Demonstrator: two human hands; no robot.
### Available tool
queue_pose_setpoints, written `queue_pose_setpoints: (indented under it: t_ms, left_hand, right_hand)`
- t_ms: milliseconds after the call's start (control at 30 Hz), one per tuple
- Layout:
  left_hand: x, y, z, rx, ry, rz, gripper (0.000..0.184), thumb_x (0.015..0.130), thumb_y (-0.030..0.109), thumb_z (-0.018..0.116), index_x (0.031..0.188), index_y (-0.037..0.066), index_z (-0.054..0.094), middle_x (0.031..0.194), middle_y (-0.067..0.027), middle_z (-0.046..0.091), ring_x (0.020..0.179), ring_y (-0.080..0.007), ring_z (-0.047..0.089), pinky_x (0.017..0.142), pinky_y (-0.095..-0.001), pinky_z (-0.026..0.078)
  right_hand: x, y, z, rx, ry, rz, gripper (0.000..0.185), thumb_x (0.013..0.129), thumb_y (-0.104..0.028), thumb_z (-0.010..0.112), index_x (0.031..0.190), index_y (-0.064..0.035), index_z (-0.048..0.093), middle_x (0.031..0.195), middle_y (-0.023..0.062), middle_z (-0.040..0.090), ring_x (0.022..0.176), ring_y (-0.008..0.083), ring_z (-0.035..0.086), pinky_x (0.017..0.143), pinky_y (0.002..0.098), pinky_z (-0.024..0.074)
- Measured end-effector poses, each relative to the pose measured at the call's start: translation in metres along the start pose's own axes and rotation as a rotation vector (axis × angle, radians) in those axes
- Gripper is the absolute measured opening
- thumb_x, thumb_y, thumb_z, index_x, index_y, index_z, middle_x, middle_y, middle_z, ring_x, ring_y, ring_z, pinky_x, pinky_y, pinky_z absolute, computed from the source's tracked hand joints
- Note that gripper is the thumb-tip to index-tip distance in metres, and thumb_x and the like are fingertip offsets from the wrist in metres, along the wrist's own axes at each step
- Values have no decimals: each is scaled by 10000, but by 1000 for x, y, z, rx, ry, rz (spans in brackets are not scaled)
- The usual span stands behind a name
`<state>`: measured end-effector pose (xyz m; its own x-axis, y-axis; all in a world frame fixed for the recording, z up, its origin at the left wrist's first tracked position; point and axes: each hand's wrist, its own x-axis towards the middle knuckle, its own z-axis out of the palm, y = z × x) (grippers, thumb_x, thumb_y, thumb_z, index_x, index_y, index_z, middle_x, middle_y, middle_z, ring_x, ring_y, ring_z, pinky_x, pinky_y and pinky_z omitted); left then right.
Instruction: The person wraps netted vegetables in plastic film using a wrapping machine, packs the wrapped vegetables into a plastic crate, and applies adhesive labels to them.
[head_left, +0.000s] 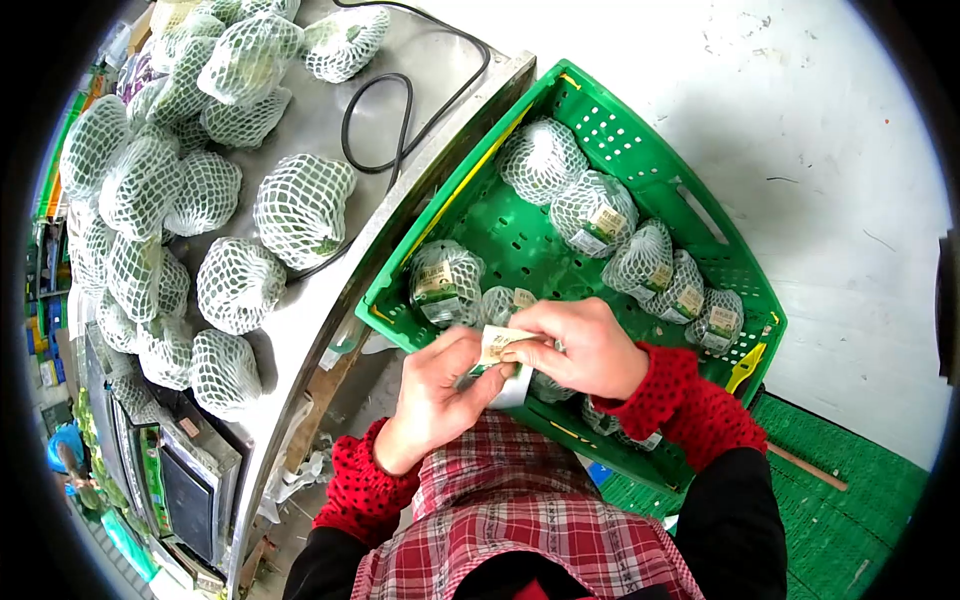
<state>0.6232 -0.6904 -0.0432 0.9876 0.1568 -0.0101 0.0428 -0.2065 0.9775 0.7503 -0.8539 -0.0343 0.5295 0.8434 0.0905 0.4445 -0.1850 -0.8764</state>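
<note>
Between my two hands is a small cream paper label [497, 343] with print on it. My left hand [438, 388] is closed, thumb and fingers pinching its left side. A white and green strip [514, 388] hangs just below, partly hidden by the fingers. From the other side, my right hand [583, 347] pinches the label between thumb and forefinger. Both hands are over the near side of a green plastic crate [500, 232]. Beyond them sits a net-wrapped piece of produce [446, 280] bearing a similar label.
More labelled, net-wrapped produce [594, 213] lines the crate's far side. On the metal table [330, 120] at left is a heap of green produce in white foam nets [145, 185]. A black cable [408, 120] curls there. A dark-screened device [187, 500] is at lower left.
</note>
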Motion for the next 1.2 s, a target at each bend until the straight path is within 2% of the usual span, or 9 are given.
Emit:
queue_pose_setpoints:
  t_ms: [33,233,500,667,733,800,867,1033,1200]
  left_hand:
    - [-3,-1,2,78,94,53,134,779,60,766,861,4,675,703,-98,609,598,-223,609,541,-328,457]
    - [-74,-13,-5,166,59,-234,278,763,132,804,652,-6,590,595,-146,556,484,-228,555,426,-365,382]
    - [-77,3,-24,47,69,-89,235,836,78,727,1052,1,673,839,-125,642,668,-215,630,594,-311,494]
    - [-71,1,-44,79,154,-40,255,855,95,710,1085,-2,657,894,-133,642,707,-221,636,599,-310,499]
    - [-77,-2,-54,17,195,-90,258,856,84,703,1088,-13,644,889,-129,632,724,-227,635,622,-325,501]
    - [-84,-6,-58,31,204,-105,257,853,75,701,1093,0,645,910,-123,630,748,-233,637,640,-328,504]
    - [-86,-4,-57,12,248,-48,242,842,66,705,1072,13,654,996,-133,631,791,-238,638,651,-332,503]
    - [-101,7,-77,529,539,118,278,756,49,757,1011,2,659,1118,-154,620,907,-283,646,748,-331,518]
    - [-133,-1,-73,-189,406,-155,244,753,83,797,974,56,697,1039,-104,665,860,-226,641,741,-297,505]
  right_hand:
    - [1,-2,-1,-25,32,-37,116,846,-135,714,878,-47,645,708,77,642,616,204,643,566,330,499]
    - [79,86,-80,-25,190,267,184,816,-64,717,957,-25,605,783,85,663,717,151,644,654,278,506]
    - [134,152,-59,-1145,172,404,854,563,-409,888,1230,-119,442,1068,183,545,836,369,656,666,452,545]
    - [138,169,-33,-1153,-94,392,787,563,-384,887,1162,-77,479,1067,202,569,790,355,656,673,442,547]
    - [151,129,-42,-751,-162,561,683,619,-324,885,1157,-42,572,1121,199,606,864,303,663,767,405,534]
    - [124,59,-15,178,-168,383,513,677,-254,866,1067,-14,632,1004,140,651,842,204,641,761,338,519]
    - [98,-15,23,403,-379,176,386,766,-136,799,1085,1,632,907,64,655,835,128,597,763,279,492]
    - [79,-64,70,416,-490,266,191,856,-73,715,1015,4,644,814,17,655,752,68,597,667,262,497]
    - [84,-83,98,-114,-434,-383,168,847,-182,718,947,-59,664,855,99,680,712,207,685,624,342,546]
